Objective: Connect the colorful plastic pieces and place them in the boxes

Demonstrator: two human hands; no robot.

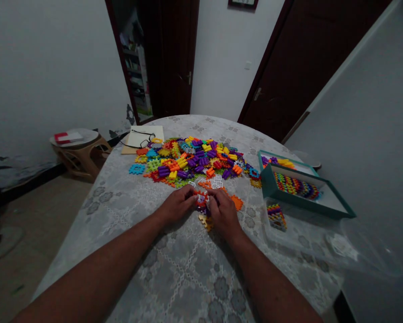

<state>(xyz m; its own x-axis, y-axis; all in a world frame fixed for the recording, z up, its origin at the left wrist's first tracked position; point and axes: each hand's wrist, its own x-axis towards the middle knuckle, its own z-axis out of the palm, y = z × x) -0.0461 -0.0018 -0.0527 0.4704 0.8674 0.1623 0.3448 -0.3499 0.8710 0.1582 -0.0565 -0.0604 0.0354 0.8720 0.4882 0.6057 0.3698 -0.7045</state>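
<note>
Between my two hands is a red toothed plastic building piece point(201, 198). My left hand point(179, 204) pinches its left side with thumb and fingers. On the other side my right hand point(223, 211) grips it, fingers curled and partly hidden. Below the red piece lies a yellow-orange toothed piece point(206, 222), close to my right hand. An orange toothed piece point(236, 202) shows just right of that hand. White lattice pieces point(216, 181) lie beyond my fingertips, at the near edge of a big pile of coloured building pieces point(194, 159).
Eyeglasses point(144, 142) rest on a notebook point(154, 131) at the back left. To the right stand a teal-edged box point(335, 202) with rows of coloured pieces and a clear plastic container point(302, 237) holding a small stack. A stool point(80, 152) stands left of the table.
</note>
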